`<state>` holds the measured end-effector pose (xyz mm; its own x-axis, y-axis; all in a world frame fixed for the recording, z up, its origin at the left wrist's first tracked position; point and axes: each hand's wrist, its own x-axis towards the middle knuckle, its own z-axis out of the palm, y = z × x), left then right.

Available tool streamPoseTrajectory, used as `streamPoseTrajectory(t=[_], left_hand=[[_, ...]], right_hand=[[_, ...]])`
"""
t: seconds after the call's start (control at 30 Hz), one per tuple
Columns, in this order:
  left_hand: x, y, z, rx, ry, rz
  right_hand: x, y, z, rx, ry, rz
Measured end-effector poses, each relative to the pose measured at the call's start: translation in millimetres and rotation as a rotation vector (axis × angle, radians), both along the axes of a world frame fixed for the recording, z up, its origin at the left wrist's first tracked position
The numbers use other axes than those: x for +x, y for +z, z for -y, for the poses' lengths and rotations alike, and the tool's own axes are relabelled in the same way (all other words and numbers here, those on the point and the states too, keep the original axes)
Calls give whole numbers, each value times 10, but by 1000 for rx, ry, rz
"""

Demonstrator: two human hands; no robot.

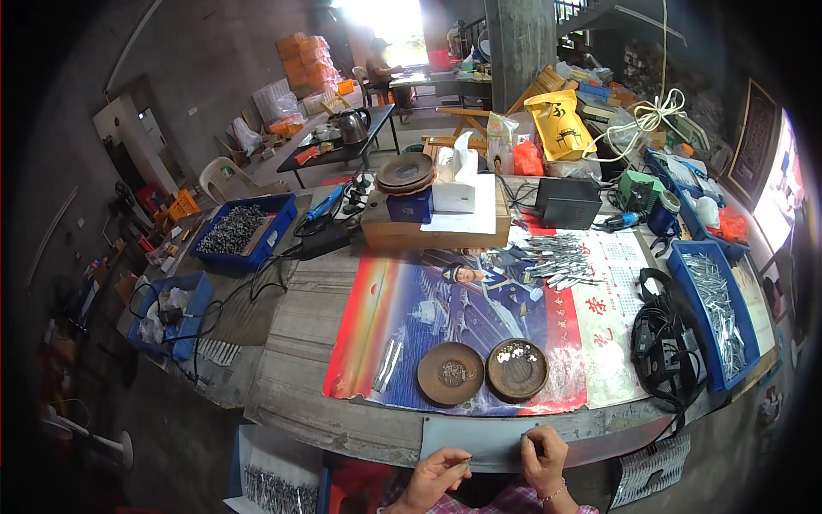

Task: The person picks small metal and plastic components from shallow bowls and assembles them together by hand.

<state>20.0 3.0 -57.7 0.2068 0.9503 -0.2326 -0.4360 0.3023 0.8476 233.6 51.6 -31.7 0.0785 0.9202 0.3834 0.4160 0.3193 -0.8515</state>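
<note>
My left hand (pixel 435 480) is at the table's near edge, thumb and fingers pressed together in a pinch; anything between them is too small to name. Beside it my right hand (pixel 545 463) is curled closed, and whatever it may hold is hidden by the fingers. Both hands are over a grey flat sheet (pixel 479 439) at the edge. Just beyond are two round brown dishes: the left dish (pixel 432 387) has tiny dark bits in it, the right dish (pixel 533 385) small white and pale pieces. They stand on a colourful calendar poster (pixel 360 360).
Slim metal pieces (pixel 561 261) lie heaped on the poster. A blue bin (pixel 736 338) of similar pieces and a black cable bundle (pixel 659 343) are at the right. Another blue bin (pixel 287 210) stands at the left, and a wooden box (pixel 381 231) at the back.
</note>
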Motion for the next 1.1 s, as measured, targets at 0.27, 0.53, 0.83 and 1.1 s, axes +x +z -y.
streamPoseTrajectory(t=[0.27,0.53,0.83,1.1], left_hand=[[-10,-13,0,10,-9,12],[5,13,-1,7,4,30],[10,-34,7,14,20,32],[23,-15,-19,48,23,37]], right_hand=[[-1,-6,-5,5,3,24],[-8,-18,-10,35,1,27],[-6,-4,-5,38,15,36],[0,-24,-5,31,15,34]])
